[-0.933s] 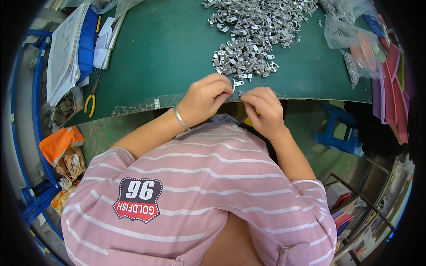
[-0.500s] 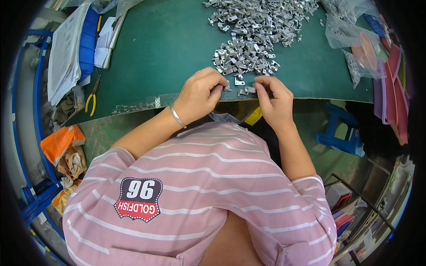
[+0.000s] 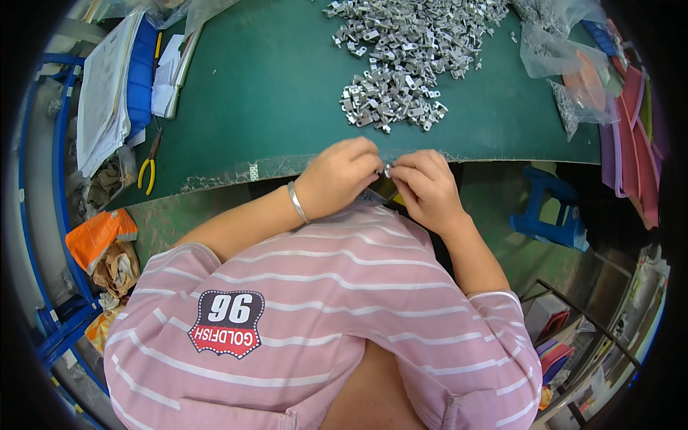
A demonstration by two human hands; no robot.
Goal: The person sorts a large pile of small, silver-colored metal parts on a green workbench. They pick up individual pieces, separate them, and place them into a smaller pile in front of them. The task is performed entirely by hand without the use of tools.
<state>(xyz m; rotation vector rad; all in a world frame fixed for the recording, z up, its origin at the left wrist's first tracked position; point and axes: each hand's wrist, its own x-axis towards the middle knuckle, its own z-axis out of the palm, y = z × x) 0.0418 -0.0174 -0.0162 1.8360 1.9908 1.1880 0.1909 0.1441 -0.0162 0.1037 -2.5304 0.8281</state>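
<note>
Small silvery metal brackets point(image 3: 388, 170) show between my fingertips at the table's front edge; how many there are is too small to tell. My left hand point(image 3: 338, 176), a metal bangle on its wrist, is closed in a pinch at their left side. From the right, my right hand point(image 3: 428, 188) pinches with thumb and forefinger, its tips almost touching the left ones. Just beyond my hands lies a small heap of the same bent brackets with holes point(image 3: 393, 100), joining a larger spread pile point(image 3: 423, 36) farther back.
The green tabletop point(image 3: 265, 93) has a worn front edge. Yellow-handled pliers point(image 3: 148, 170) and a blue tray with papers point(image 3: 141, 79) lie at the left. Clear plastic bags of metal parts point(image 3: 566, 107) sit at the right. A blue stool point(image 3: 548, 208) stands below the table at right.
Both hands have drawn back toward me to the table edge and closed together. The few loose brackets between them have left the tabletop or gone out of sight.
</note>
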